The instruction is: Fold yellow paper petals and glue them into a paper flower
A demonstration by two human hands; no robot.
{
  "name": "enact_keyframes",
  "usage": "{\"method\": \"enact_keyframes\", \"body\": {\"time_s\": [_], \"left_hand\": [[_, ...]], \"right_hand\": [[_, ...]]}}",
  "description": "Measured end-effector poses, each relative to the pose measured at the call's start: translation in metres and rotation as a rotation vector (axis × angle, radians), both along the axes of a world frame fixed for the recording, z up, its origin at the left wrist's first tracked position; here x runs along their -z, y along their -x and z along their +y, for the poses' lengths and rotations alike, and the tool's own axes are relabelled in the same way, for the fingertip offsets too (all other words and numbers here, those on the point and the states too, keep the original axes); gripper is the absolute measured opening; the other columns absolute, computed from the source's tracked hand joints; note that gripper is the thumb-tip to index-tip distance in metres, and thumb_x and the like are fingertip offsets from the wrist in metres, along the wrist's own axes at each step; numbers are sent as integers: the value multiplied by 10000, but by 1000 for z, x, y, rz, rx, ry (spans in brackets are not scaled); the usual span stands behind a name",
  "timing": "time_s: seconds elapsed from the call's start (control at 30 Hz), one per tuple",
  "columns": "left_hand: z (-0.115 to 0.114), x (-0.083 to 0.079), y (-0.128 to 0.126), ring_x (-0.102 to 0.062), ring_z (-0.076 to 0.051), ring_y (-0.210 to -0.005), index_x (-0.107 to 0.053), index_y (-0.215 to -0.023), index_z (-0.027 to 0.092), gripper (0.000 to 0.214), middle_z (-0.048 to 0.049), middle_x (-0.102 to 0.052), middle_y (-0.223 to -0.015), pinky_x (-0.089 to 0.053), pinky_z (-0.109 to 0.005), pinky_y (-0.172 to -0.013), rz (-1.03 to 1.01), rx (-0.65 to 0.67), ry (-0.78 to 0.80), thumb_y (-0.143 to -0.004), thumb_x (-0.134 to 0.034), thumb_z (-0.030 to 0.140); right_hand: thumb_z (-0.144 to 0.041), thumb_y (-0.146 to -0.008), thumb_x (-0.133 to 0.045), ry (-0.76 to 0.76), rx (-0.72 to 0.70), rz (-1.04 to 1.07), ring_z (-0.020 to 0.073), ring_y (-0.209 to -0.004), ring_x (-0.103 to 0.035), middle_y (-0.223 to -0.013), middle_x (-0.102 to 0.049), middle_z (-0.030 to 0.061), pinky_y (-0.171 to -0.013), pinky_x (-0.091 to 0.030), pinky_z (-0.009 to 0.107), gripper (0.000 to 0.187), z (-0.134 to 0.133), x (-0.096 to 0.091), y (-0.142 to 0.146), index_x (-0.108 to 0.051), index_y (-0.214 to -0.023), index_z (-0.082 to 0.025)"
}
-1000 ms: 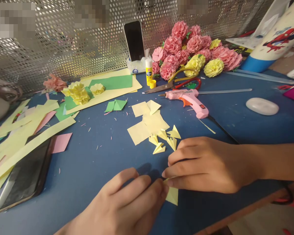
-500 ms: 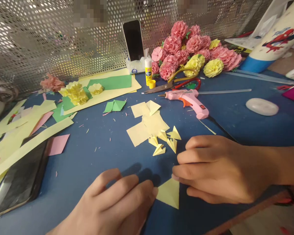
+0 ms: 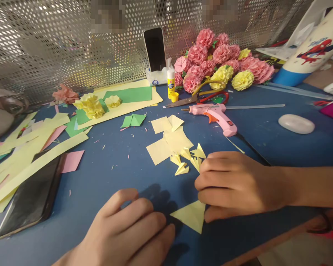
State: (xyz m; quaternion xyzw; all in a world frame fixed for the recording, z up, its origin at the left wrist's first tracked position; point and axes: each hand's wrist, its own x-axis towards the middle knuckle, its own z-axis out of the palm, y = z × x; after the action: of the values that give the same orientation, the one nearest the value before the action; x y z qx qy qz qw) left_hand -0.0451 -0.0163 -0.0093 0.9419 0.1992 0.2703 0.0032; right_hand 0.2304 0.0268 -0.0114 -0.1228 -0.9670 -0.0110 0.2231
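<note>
A folded yellow paper triangle (image 3: 192, 216) lies on the blue table (image 3: 113, 184) near the front edge. My right hand (image 3: 235, 184) pinches its right corner, fingers curled. Palm down just left of the triangle rests my left hand (image 3: 130, 232), fingers loosely bent, holding nothing and a finger's width off the paper. Several small folded yellow pieces (image 3: 187, 159) and flat yellow squares (image 3: 169, 142) lie just beyond my right hand.
A pink glue gun (image 3: 216, 115), scissors (image 3: 197, 99) and a glue stick (image 3: 171, 84) lie further back. Pink and yellow paper flowers (image 3: 216, 62) and a propped phone (image 3: 154, 50) stand by the perforated wall. Paper strips and a dark phone (image 3: 30, 199) lie at left.
My two hands have drawn apart, uncovering the yellow triangle. My left hand slid back off the paper; my right hand keeps its corner and has lifted it slightly.
</note>
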Motion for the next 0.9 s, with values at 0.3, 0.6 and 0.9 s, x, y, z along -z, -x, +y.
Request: {"method": "enact_keyframes", "body": {"time_s": [0.3, 0.6, 0.9], "left_hand": [[1, 7, -9, -612, -153, -784, -710, -1096, 170, 396, -14, -715, -937, -373, -352, -858, 76, 2, -25, -1042, -381, 383], [-11, -1, -9, -624, -149, -962, -708, -1078, 137, 338, 16, -734, -1143, -401, -340, -904, 160, -29, -81, -1033, -451, 352], [-15, 2, -8, -593, -109, -1040, -697, -1140, 196, 321, 67, -704, -1212, -432, -277, -885, 273, 29, -275, -1055, -402, 292]], "right_hand": [[-217, -952, -548, 251, 80, 75, 157, -714, -422, -735, -550, 15, -696, -370, 299, 209, -6, 4, 8, -580, -754, -158], [-332, -965, -589, 604, 0, 131, 140, -730, -475, -762, -625, 5, -712, -361, 286, 242, -2, 2, 8, -653, -801, -166], [-499, -945, -559, 417, 125, 170, 143, -756, -498, -819, -646, 1, -741, -363, 295, 346, -9, 3, 16, -626, -900, -163]]}}
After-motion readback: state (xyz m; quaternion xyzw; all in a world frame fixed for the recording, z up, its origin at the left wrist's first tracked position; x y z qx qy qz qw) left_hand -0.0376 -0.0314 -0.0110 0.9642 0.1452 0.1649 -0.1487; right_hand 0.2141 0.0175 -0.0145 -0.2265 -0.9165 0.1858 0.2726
